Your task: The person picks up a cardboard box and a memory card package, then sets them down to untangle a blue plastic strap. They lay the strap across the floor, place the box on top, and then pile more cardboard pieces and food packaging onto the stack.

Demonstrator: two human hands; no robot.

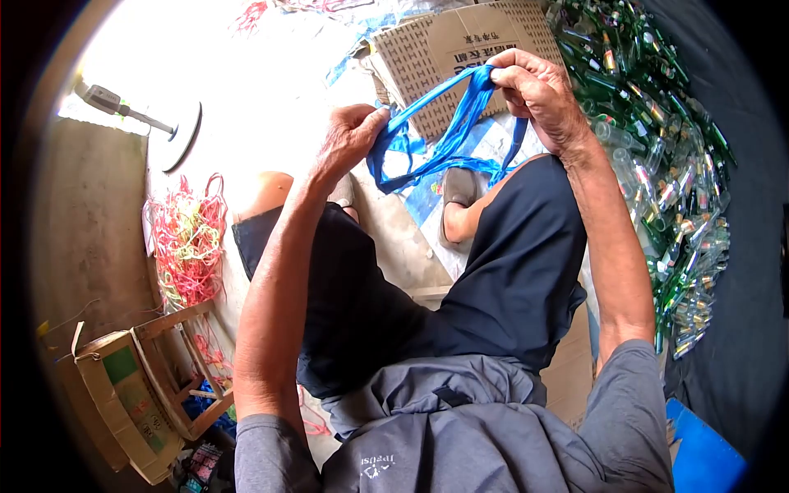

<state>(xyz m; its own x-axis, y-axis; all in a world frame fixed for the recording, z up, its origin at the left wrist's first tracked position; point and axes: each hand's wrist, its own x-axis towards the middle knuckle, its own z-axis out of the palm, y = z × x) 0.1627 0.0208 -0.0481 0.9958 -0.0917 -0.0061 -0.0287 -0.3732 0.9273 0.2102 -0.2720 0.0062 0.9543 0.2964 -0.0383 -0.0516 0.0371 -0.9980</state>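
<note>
A bundle of blue strips (454,141) hangs in loops between my two hands, above my knees and feet. My left hand (352,135) is closed in a pinch on the left end of the blue strips. Higher up and to the right, my right hand (538,92) grips the top of the bundle between thumb and fingers. A patterned cardboard box (460,49) lies just beyond the hands, and part of it is hidden behind the strips and my right hand.
Many green and clear glass bottles (657,156) are heaped at the right. Pink and yellow-green strings (187,246) lie on the floor at the left. A wooden frame (151,330) and an open carton (123,394) stand lower left; a round-based stand (177,135) is upper left.
</note>
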